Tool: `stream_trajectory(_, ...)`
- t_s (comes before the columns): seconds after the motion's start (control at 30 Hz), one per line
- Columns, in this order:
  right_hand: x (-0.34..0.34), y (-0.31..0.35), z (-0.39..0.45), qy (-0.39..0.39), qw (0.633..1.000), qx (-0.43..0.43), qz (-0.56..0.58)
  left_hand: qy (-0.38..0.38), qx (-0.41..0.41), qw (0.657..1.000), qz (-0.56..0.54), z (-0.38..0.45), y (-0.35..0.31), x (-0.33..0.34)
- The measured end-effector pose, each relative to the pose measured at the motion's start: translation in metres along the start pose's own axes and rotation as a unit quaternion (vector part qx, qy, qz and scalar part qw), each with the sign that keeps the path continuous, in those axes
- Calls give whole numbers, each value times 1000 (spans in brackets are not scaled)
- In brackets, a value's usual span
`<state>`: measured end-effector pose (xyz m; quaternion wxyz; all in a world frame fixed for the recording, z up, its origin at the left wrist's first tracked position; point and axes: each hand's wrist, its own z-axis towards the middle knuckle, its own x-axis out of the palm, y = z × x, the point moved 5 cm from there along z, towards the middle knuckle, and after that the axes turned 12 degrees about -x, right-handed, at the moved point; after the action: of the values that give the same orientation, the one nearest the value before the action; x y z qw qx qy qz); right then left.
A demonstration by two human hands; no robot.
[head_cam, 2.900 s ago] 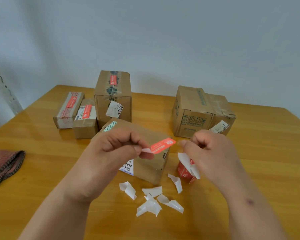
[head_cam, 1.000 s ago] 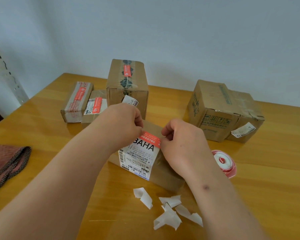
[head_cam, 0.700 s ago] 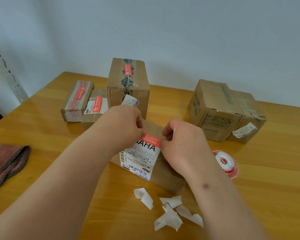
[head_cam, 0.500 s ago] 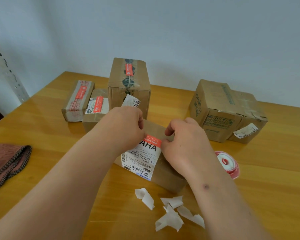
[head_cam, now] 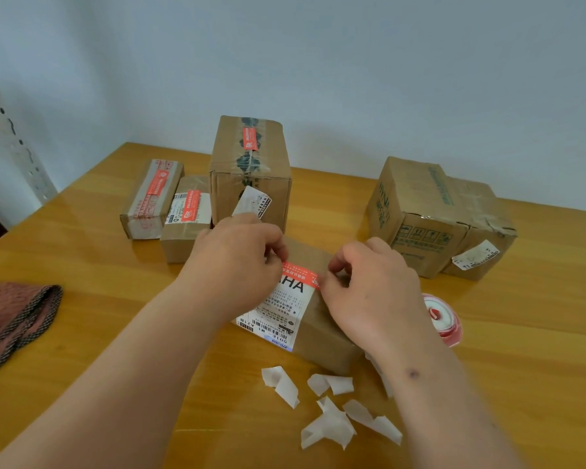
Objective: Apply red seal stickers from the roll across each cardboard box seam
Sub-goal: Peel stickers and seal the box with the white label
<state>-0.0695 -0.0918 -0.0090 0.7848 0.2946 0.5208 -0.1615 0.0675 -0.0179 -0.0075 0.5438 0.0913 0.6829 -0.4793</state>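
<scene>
My left hand [head_cam: 237, 262] and right hand [head_cam: 369, 286] each pinch one end of the red sticker [head_cam: 300, 273], whose long axis runs hand to hand along the near box [head_cam: 318, 326] top edge. The roll [head_cam: 443, 318] lies just right of my right wrist on the worktop [head_cam: 82, 299]. I count six boxes, three already sealed, and several backing scraps [head_cam: 329, 401].

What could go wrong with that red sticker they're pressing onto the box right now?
The red sticker lies partly over the white shipping label, so it may cover print. The left hand and right hand press only its ends, so the middle could wrinkle. The backing scraps might stick to a forearm.
</scene>
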Motion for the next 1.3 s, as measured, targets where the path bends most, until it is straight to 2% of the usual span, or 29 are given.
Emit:
stream_trajectory(0.1, -1, -4, -1, -5, 1000, -8, 7, -16, -9, 1000, -18, -1, 5, -2)
stream_trajectory(0.23, -2, 3, -7, -10, 997, -71, -18, -32, 1, 999, -13, -10, 14, -1)
stream_trajectory(0.37, -3, -1, -16, -3, 997, -68, -33, 13, 10, 1000, -6, -20, 20, 4)
stream_trajectory(0.4, -4, 0, -18, 12, 997, -73, -37, 36, 18, 999, 1, -22, 22, 5)
stream_trajectory(0.5, 1, -2, -25, 126, 988, -82, -40, 121, 8, 992, 36, -26, 32, 9)
stream_trajectory(0.6, 4, -6, -28, 166, 982, -84, -33, 143, -3, 989, 47, -29, 39, 7)
stream_trajectory(0.73, -7, -4, -25, 130, 984, -106, 61, 75, -23, 996, -41, -32, 37, -12)
stream_trajectory(0.8, -16, -5, -21, 68, 985, -89, 133, 1, -75, 992, -103, -32, 39, -28)
stream_trajectory(0.87, -22, -6, -17, 0, 983, -60, 174, -53, -134, 986, -87, -30, 44, -41)
stream_trajectory(0.93, -20, -2, -17, -8, 977, -62, 202, -38, -156, 987, 5, -25, 45, -40)
stream_trajectory(1.0, -11, 6, -21, 51, 969, -84, 225, -16, -167, 985, 48, -19, 49, -34)
stream_trajectory(1.1, -4, 8, -25, 104, 964, -102, 222, -32, -184, 982, 35, -15, 55, -34)
stream_trajectory(1.23, -4, -2, -21, 65, 977, -104, 174, -54, -183, 982, -10, -18, 59, -32)
stream_trajectory(1.3, -6, -3, -18, 48, 982, -120, 136, -38, -185, 977, -95, -22, 59, -31)
